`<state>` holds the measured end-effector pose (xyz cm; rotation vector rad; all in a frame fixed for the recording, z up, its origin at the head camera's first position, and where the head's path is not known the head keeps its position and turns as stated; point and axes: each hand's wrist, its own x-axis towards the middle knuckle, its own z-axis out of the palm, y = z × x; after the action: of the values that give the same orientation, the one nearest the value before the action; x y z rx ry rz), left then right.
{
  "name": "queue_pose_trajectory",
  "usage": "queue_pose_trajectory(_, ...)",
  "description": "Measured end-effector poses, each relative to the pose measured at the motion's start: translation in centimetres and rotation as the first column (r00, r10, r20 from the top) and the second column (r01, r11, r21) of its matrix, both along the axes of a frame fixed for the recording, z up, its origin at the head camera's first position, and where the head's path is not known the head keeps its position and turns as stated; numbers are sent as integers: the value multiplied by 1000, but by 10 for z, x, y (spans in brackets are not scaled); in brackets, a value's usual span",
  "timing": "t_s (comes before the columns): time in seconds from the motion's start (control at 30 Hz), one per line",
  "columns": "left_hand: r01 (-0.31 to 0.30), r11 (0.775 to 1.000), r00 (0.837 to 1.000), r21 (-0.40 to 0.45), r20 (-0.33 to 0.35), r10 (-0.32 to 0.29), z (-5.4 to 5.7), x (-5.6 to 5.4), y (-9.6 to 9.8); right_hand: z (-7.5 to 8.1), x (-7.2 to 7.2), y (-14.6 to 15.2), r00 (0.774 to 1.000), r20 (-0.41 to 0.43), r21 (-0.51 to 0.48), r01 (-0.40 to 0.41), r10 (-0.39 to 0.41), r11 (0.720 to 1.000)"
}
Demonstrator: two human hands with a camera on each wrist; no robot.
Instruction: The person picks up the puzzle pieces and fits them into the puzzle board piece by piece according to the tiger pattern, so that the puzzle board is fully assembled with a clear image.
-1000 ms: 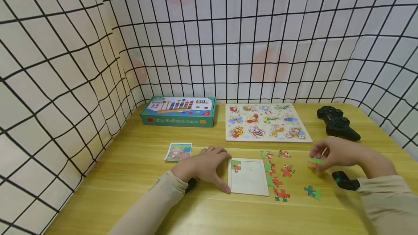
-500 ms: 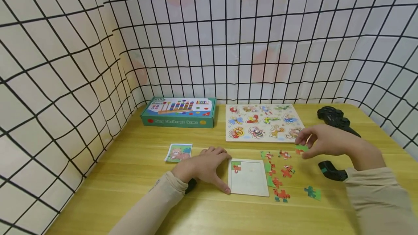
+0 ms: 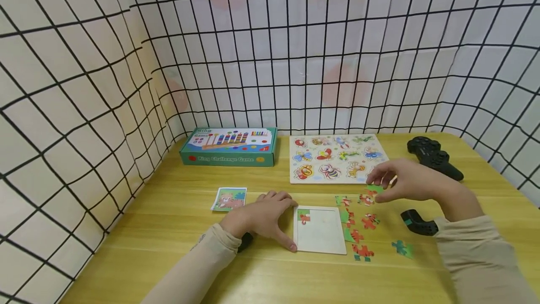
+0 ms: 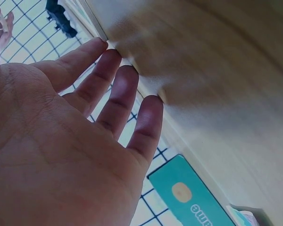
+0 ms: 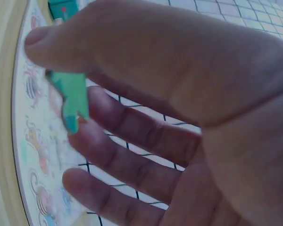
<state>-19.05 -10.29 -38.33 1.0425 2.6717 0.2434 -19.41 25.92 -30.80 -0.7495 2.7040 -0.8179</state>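
Observation:
In the head view my left hand [image 3: 263,217] rests on the table at the left edge of a square wooden puzzle tray [image 3: 322,238], thumb at its lower corner. Its fingers are extended in the left wrist view, tips on the wood. One orange-and-green jigsaw piece [image 3: 303,216] lies in the tray's upper left corner. Above the loose pieces, my right hand [image 3: 409,182] pinches a green-and-orange jigsaw piece [image 5: 74,96] between thumb and fingers. Several loose tiger-patterned pieces [image 3: 369,221] lie right of the tray, and a green-and-blue piece [image 3: 401,247] sits farther right.
A picture card [image 3: 229,199] lies left of the tray. Behind are a teal Ring Challenge Game box [image 3: 228,159] and an insect puzzle board [image 3: 325,177]. A black game controller [image 3: 434,158] is at back right. Black grid netting [image 3: 270,60] encloses the table's back and sides.
My right hand has carried the pinched jigsaw piece leftward from the right side, first rising away, to over the upper loose pieces. My left hand has stayed at the tray.

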Motion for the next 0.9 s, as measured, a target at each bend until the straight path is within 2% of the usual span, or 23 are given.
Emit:
queue_pose_trajectory(0.43, 14, 1000, 1000, -10, 2, -14, 1, 0, -1, -13, -2, -43, 995, -46, -43, -89, 87, 995)
queue_pose_trajectory(0.6, 16, 1000, 1000, -10, -2, -16, 2, 0, -1, -26, -7, -60, 990, -62, -31, -129, 127, 991)
queue_pose_trajectory(0.9, 13, 1000, 1000, -10, 1, -13, 1, -1, 0, -48, -7, -87, 986, -18, -20, -166, 166, 986)
